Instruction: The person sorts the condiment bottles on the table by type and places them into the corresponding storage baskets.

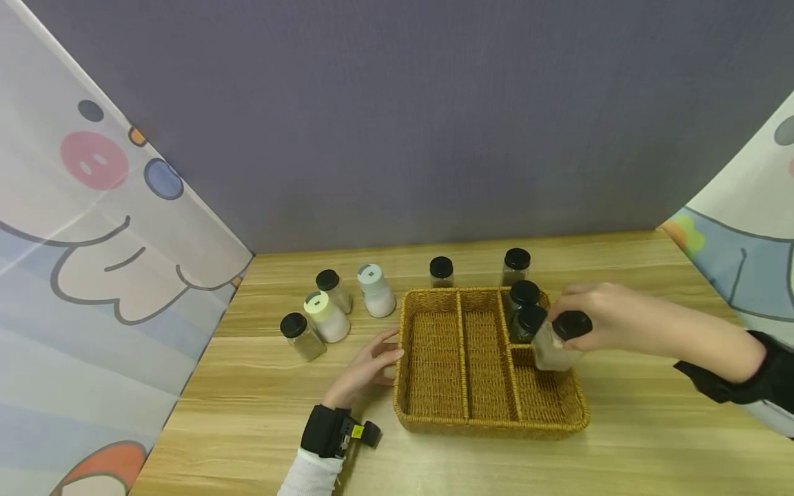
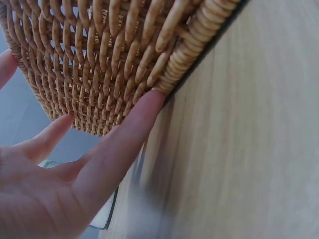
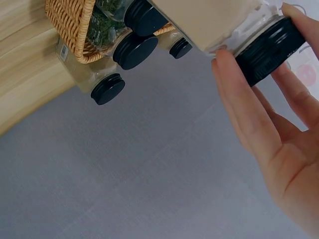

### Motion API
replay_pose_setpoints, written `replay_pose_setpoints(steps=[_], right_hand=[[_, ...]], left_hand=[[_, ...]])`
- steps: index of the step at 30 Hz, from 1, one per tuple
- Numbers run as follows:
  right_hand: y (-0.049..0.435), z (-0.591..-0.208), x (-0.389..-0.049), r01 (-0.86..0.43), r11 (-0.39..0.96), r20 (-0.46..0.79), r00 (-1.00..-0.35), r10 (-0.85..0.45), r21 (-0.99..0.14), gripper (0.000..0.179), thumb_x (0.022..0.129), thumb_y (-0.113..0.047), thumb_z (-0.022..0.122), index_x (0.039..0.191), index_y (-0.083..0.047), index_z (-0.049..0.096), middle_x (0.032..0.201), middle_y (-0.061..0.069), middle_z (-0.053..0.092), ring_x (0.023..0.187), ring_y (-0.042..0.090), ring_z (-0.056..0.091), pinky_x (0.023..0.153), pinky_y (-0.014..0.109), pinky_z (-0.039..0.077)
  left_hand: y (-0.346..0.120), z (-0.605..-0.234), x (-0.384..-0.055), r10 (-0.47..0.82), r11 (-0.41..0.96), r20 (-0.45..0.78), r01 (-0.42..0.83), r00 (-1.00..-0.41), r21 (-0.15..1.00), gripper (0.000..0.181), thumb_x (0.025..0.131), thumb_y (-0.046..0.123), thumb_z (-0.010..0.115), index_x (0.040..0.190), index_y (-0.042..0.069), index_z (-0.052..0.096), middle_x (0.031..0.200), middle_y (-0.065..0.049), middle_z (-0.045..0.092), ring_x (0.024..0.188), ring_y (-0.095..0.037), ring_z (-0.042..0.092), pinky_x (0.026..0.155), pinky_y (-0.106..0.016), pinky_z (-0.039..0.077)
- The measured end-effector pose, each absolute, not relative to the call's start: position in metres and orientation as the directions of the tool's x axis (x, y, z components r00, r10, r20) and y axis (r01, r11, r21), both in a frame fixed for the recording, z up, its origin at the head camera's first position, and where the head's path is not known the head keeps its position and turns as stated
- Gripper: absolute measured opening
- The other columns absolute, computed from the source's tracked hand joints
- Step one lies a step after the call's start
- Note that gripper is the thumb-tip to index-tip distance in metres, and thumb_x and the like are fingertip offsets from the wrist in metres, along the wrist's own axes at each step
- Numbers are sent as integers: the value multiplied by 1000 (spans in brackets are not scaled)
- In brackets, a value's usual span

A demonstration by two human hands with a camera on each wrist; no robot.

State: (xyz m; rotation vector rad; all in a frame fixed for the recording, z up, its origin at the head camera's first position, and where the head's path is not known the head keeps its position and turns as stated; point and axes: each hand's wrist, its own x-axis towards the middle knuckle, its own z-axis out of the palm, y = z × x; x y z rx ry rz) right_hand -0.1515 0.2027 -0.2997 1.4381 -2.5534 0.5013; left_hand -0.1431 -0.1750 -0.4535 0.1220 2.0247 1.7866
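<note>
My right hand grips a clear spice jar by its black lid, tilted over the front right compartment of a wicker basket. Pale tan powder fills the jar in the right wrist view. Two black-lidded jars stand in the basket's small back right compartment; green dried leaves show in one of them. At the basket's left side, my left hand touches the wall with its fingers extended. The left wrist view shows fingertips against the woven side, near the base.
Left of the basket stand two black-lidded jars, a white-capped shaker and a yellow-green-capped shaker. Behind it are two more black-lidded jars. A grey panel closes off the table's back edge.
</note>
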Motion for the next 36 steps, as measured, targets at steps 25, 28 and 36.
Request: replay_pose_setpoints(steps=[25,28,36], right_hand=[[195,-311,-145,-837,480,252,-539,-804,-262,32,58,-11,77,87,-12,63,83,-7,55,66,4,54,50,17,45],[195,-315,-145,-851,459,283,-520,-806,-256,33,56,-9,77,85,-12,63,82,-7,54,65,3,53,49,16,44],[192,-323,-147,-849,467,258,-523,-813,-247,32,57,-11,78,85,-12,63,79,-4,53,62,1,48,47,17,42]], left_hand=[[-175,-452,-142,343,155,-269,-229,-900,961,66,85,32,57,140,14,24,131,-24,35,113,-37,43,73,-42,52],[-175,-453,-142,344,149,-271,-232,-899,961,65,86,31,57,139,14,24,131,-24,35,113,-37,43,73,-42,52],[-175,-454,-143,342,156,-270,-229,-900,961,64,86,30,56,139,14,25,132,-24,35,113,-37,43,72,-41,52]])
